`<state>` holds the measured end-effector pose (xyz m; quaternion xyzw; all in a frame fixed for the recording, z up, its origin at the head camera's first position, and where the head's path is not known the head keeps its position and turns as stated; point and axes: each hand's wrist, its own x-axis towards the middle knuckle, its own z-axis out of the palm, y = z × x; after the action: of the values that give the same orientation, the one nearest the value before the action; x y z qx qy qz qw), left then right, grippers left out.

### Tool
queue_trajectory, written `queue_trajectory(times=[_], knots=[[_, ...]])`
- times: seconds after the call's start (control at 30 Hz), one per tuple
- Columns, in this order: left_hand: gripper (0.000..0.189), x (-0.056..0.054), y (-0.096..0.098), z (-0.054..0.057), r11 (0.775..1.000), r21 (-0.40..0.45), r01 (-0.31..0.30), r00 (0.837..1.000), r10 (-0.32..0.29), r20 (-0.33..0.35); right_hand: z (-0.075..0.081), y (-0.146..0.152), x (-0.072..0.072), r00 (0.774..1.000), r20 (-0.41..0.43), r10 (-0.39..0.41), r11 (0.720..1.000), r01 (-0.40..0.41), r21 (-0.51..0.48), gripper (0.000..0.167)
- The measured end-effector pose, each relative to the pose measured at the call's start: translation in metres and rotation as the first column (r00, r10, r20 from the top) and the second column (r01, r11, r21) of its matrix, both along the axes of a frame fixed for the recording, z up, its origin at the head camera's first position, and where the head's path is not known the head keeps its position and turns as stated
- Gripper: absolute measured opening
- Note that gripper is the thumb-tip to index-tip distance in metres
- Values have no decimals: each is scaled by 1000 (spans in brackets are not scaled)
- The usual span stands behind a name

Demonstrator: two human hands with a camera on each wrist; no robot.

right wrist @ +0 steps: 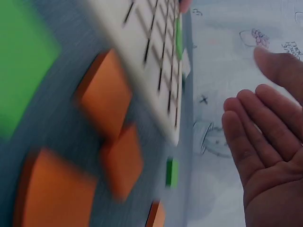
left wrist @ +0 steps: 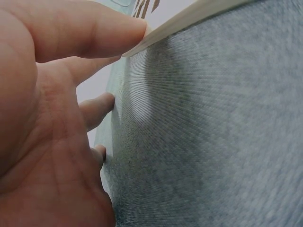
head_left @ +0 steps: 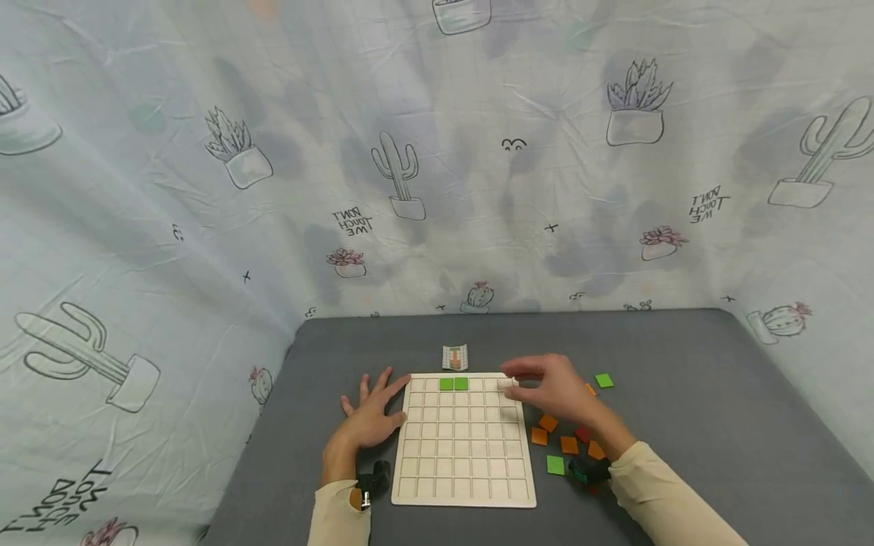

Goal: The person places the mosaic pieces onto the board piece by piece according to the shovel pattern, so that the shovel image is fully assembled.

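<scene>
A pale wooden grid board (head_left: 464, 447) lies flat on the grey table, with two green square tiles (head_left: 447, 384) side by side in its far row. At the board's left edge my left hand (head_left: 369, 418) rests with spread fingers; in the left wrist view its thumb (left wrist: 94, 30) touches the board's rim (left wrist: 199, 16). My right hand (head_left: 554, 387) hovers over the board's far right corner. The right wrist view shows the fingers (right wrist: 265, 123) extended and the thumb apart from them, with nothing held.
Right of the board lie scattered orange tiles (head_left: 570, 445), a red tile (head_left: 583, 434) and green tiles (head_left: 555, 465), partly under my right forearm. A small card with a printed grid pattern (head_left: 454, 357) sits beyond the far edge. A cactus-print curtain (head_left: 437, 189) surrounds the table.
</scene>
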<state>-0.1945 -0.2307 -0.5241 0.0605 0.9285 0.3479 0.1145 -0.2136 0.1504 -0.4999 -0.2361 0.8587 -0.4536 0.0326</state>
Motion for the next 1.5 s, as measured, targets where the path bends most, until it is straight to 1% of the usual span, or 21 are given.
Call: queue_trajectory(times=[0.17, 0.27, 0.33, 0.4, 0.6, 0.83, 0.97, 1.13, 1.37, 1.5], knots=[[70, 0, 1, -2, 1000, -2, 1, 1000, -1, -2, -3, 33, 8, 1000, 10, 0, 999, 0, -44, 46], [70, 0, 0, -3, 1000, -3, -1, 1000, 1, -4, -3, 52, 12, 1000, 30, -6, 998, 8, -66, 48], [70, -1, 0, -3, 1000, -4, 0, 1000, 0, -5, -2, 64, 15, 999, 36, -19, 998, 21, -63, 47], [70, -1, 0, -3, 1000, -5, 0, 1000, 0, -6, -2, 75, 18, 999, 30, -27, 998, 28, -61, 45], [71, -1, -1, -4, 1000, 1, 5, 1000, -5, -3, -9, 107, 23, 999, -37, -38, 997, 35, -64, 38], [71, -1, -2, -6, 1000, 17, 15, 1000, -15, -5, -12, 134, 27, 996, -14, -84, 995, 83, -64, 37], [71, -1, -2, -7, 1000, 15, 9, 1000, -9, -7, -11, 145, 26, 994, -11, -112, 992, 112, -50, 37], [71, -1, 0, -5, 1000, 13, -3, 1000, 3, -9, -8, 156, 21, 991, -26, -129, 991, 129, -22, 37], [71, -1, -1, -4, 1000, 4, -4, 1000, 4, -3, -8, 167, 13, 991, -25, -128, 992, 128, 4, 39], [71, 1, -1, -5, 999, 41, 6, 1000, -5, -18, -11, 173, 10, 993, -26, -113, 994, 113, 2, 40]])
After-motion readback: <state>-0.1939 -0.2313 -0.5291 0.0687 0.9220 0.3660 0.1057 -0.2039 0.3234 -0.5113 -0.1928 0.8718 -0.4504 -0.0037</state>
